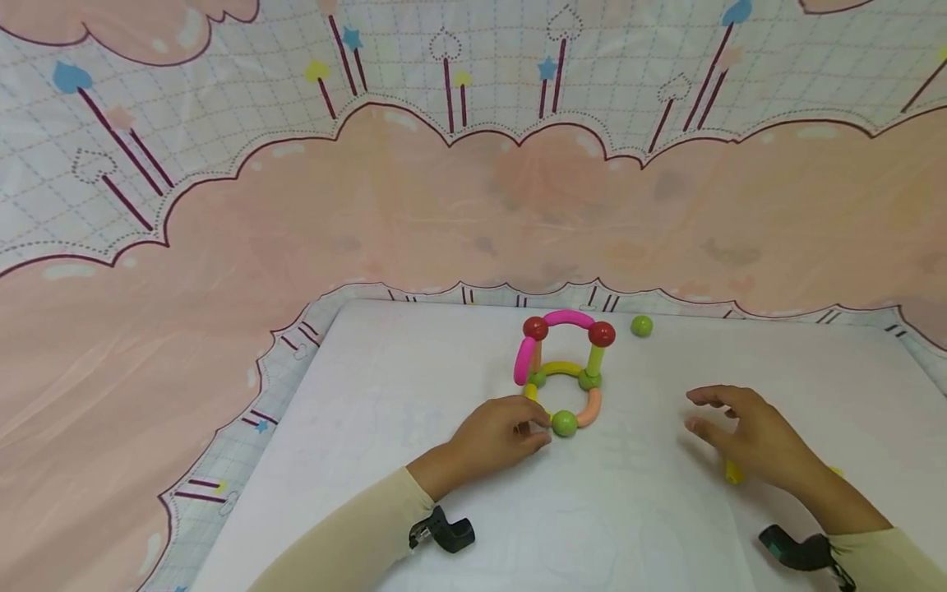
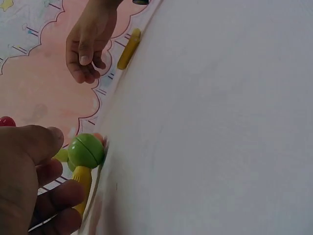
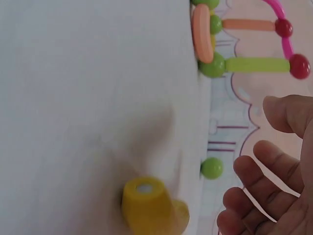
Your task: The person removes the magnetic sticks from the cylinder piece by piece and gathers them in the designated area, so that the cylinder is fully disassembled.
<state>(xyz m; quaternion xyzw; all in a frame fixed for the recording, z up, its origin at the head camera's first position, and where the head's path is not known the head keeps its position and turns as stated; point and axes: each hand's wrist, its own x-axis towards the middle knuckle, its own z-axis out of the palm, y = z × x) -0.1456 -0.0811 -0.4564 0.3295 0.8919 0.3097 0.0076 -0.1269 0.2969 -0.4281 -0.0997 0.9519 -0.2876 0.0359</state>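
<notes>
On the white table stands a toy frame of balls and rods. Its base ring joins green balls [image 1: 565, 423] with yellow rods and an orange curved rod [image 1: 591, 408]. Two uprights carry red balls [image 1: 602, 334], linked by a magenta curved rod [image 1: 568, 317]; another magenta rod [image 1: 524, 360] slopes from the left red ball. My left hand [image 1: 494, 436] is at the ring's near left, loosely bent fingertips beside the yellow rod [image 2: 84, 179] below a green ball [image 2: 86, 151]. To the right, my right hand [image 1: 755, 432] hovers with fingers spread and nothing held, above a yellow rod [image 1: 732, 472].
A loose green ball [image 1: 641, 326] lies near the table's far edge, right of the frame. The white tabletop [image 1: 370, 362] ends at a patterned cloth [image 1: 473, 214] behind and to the left. Each wrist wears a small black camera [image 1: 444, 530].
</notes>
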